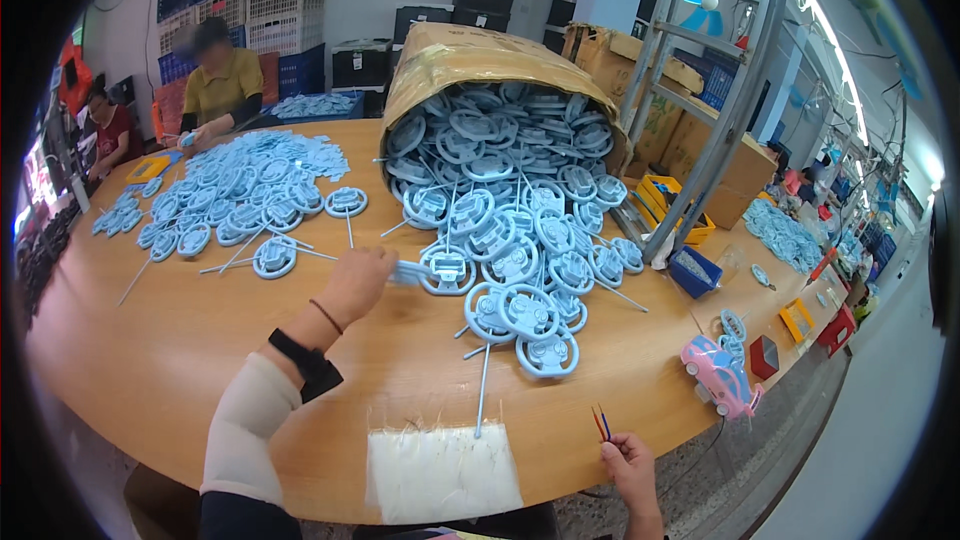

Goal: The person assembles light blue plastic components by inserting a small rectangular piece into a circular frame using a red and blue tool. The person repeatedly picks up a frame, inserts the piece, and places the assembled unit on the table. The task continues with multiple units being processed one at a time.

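My left hand [360, 285] reaches over the table, its fingers closed on a light-blue plastic piece [407, 273] that is blurred and seen edge-on. Beside it lies a toy steering wheel [447, 270], at the near left edge of a heap of light-blue toy steering wheels [510, 250], many with thin rods. The heap spills from a large cardboard box [480, 45] lying on its side. Low at the table's front edge, my right hand [630, 465] pinches a pair of thin red and blue wires [601, 424], tips pointing up.
A white taped patch [440, 475] lies on the table [270, 340] before me. Another steering-wheel pile [250, 175] spreads to the left, where a person [222, 75] sits working. On the right stand a metal ladder [715, 90], a blue bin [692, 270] and a pink toy car [715, 375].
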{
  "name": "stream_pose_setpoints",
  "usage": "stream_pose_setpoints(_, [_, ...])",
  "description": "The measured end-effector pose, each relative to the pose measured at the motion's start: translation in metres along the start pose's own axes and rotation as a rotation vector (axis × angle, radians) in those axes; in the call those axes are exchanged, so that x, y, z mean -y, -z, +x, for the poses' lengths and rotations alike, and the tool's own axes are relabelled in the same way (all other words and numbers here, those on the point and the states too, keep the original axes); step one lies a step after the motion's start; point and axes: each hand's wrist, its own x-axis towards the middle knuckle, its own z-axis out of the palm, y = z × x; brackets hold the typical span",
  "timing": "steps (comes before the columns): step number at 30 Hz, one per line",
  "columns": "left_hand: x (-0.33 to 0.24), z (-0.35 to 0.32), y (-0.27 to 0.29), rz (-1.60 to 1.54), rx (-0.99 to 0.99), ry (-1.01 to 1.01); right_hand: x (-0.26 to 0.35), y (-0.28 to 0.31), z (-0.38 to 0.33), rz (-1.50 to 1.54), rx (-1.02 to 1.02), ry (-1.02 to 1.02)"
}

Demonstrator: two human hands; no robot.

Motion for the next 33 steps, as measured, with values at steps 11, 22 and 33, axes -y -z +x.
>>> stream_pose_setpoints(11, [-0.211, -0.043, 0.088, -0.453, 0.186, -0.751, 0.052, -0.034, -0.019, -0.217, 0.318, 0.216])
stream_pose_setpoints(22, [-0.226, -0.066, 0.028, -1.856, 0.615, 0.233, 0.035, -0.012, -0.020, 0.051, 0.073, 0.214])
stream_pose_setpoints(33, [-0.215, -0.078, 0.016, -1.977, 0.643, 0.223, 0.020, -0.031, 0.006, 0.094, 0.049, 0.376])
